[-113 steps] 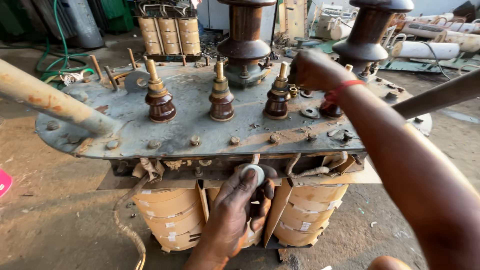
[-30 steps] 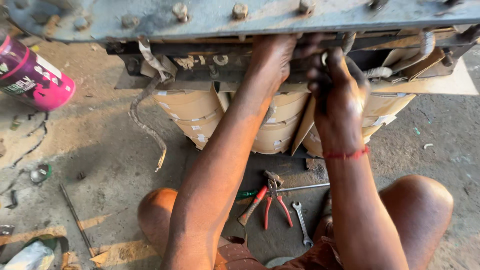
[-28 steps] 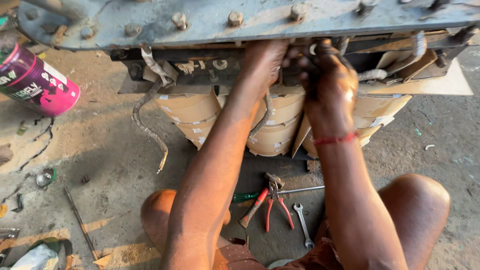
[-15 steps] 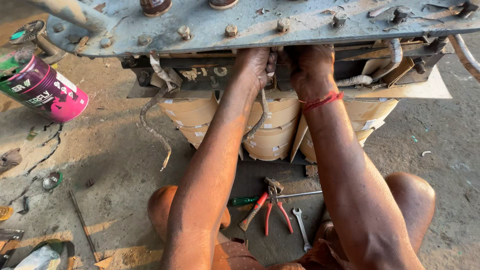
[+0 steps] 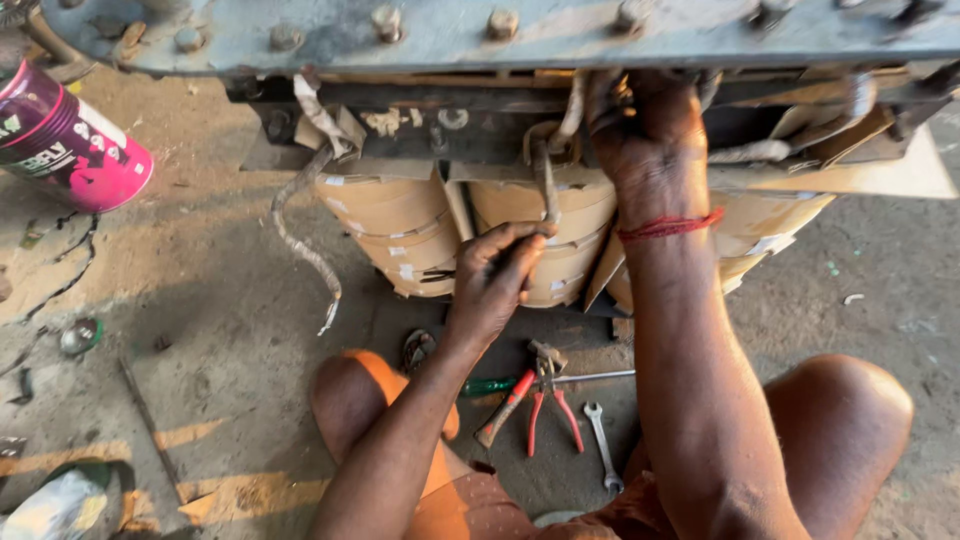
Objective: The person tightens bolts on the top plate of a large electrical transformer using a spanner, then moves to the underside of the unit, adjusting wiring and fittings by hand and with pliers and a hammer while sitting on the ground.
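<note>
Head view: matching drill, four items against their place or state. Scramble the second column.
1. left hand
2. right hand
3. pink can
4. pliers

a. on the floor between the knees
b. up under the bolted steel plate
c. gripping a hanging lead
d. upper left, on the ground

Pairs: 1-c, 2-b, 3-d, 4-a

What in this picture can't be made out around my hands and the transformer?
- Head view: right hand fingertips, hidden under the grey steel cover plate.
- What the left hand pinches on the wrapped lead, hidden by its own fingers.
- Cover plate's top, cut off by the upper edge.
</note>
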